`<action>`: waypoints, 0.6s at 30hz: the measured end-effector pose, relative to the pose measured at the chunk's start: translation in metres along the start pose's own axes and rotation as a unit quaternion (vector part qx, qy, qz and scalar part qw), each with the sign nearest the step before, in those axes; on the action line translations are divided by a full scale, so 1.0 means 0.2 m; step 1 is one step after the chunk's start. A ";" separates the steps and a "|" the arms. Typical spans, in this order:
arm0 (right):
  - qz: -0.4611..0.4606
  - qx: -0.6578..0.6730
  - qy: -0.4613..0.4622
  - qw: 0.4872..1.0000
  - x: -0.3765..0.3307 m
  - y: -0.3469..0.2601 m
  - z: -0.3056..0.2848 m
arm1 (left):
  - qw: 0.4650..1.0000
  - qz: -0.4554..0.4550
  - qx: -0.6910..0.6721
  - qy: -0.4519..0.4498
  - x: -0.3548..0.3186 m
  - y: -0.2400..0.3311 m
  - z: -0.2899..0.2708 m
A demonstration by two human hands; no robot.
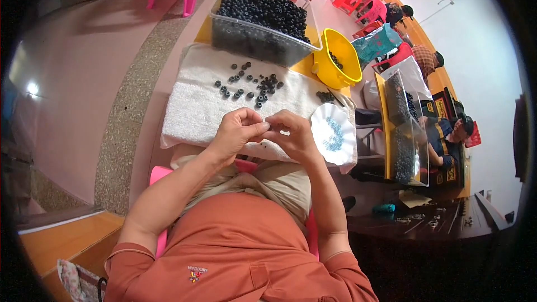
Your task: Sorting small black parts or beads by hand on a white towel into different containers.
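Both hands are up front over the white towel (193,92), and they meet at the fingertips! The left hand (239,134) comes in with thumb and forefinger drawn together, the right hand (292,134) curls in opposite with its fingers bent, and the tips all but touch. Is anything pinched in there? The spot is tiny and the fingers cover it, so I can't tell whether either one grips something.

Just beyond the knuckles, the loose black beads (268,85) lie scattered over the towel, round and shiny, bunched thickest toward the right of the group. Next to the right hand sits a white plate (349,140) with a wavy rim, small blue bits (334,136) spread across its middle. Just above the plate, a little dark cluster (325,97) rests on the cloth, a thin dark stick (336,98) beside it.

Behind the scattered beads stands the big clear tub (251,43), heaped with more black beads, and touching distance to its right, the yellow basin (353,64) tilts open with a few dark pieces inside. Off to the right, a co-worker (439,134) sits by more clear bins (405,154).
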State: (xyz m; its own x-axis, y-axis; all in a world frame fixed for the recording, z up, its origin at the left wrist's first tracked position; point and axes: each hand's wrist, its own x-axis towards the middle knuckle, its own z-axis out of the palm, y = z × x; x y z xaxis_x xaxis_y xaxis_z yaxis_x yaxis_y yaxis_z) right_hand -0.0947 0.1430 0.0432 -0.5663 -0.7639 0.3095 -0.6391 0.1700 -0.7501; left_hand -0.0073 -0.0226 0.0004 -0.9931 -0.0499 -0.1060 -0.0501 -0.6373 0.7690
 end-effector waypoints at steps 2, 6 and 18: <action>0.038 0.031 -0.014 0.999 -0.01 -0.03 0.00 | 1.000 0.011 0.006 -0.005 0.00 0.01 0.00; 0.131 0.164 -0.028 0.977 -0.04 -0.01 0.00 | 1.000 0.010 0.017 -0.002 -0.01 0.01 0.00; 0.099 0.271 0.015 0.957 -0.08 0.04 0.03 | 0.999 0.026 0.045 -0.015 -0.02 0.03 0.03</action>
State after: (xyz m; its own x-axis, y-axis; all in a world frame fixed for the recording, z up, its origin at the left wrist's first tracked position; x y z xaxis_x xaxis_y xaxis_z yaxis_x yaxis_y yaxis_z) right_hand -0.0871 0.1534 0.0283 -0.6686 -0.7301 0.1414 -0.1595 -0.0450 -0.9862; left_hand -0.0051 -0.0225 0.0088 -0.9973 -0.0566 -0.0470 -0.0071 -0.5628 0.8266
